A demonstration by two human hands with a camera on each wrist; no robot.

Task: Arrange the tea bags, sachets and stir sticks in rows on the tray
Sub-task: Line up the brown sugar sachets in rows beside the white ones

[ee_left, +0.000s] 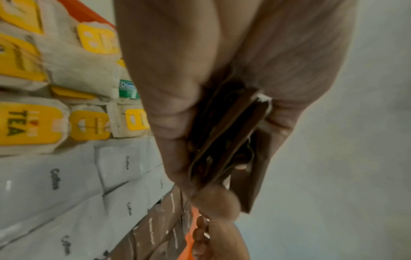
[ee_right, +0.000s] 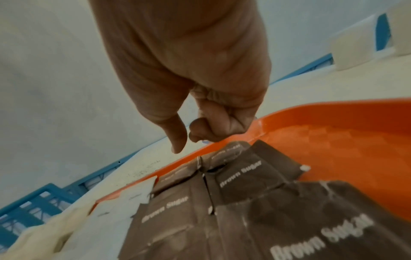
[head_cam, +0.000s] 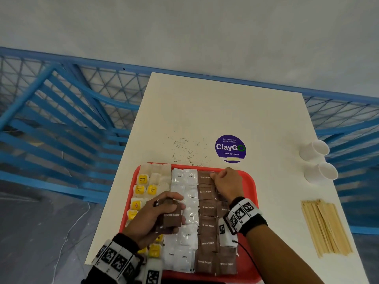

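Note:
A red tray (head_cam: 249,182) holds tea bags (head_cam: 141,189) with yellow tags on its left, white coffee sachets (head_cam: 184,178) down the middle and brown sugar sachets (head_cam: 207,208) on the right. My left hand (head_cam: 160,210) hovers over the tray's middle and grips a small stack of brown sugar sachets (head_cam: 172,219). That stack (ee_left: 233,133) sits between thumb and fingers in the left wrist view. My right hand (head_cam: 220,179) is at the far end of the brown sugar rows. Its fingers (ee_right: 213,130) are curled above the sachets (ee_right: 244,193) with nothing in them. Wooden stir sticks (head_cam: 326,228) lie on the table, right of the tray.
Two white paper cups (head_cam: 316,150) lie at the table's right edge. A purple ClayGo sticker (head_cam: 230,148) and dark specks (head_cam: 184,148) are beyond the tray. Blue railings (head_cam: 61,111) surround the white table (head_cam: 205,111). The tray's right strip (ee_right: 344,140) is bare.

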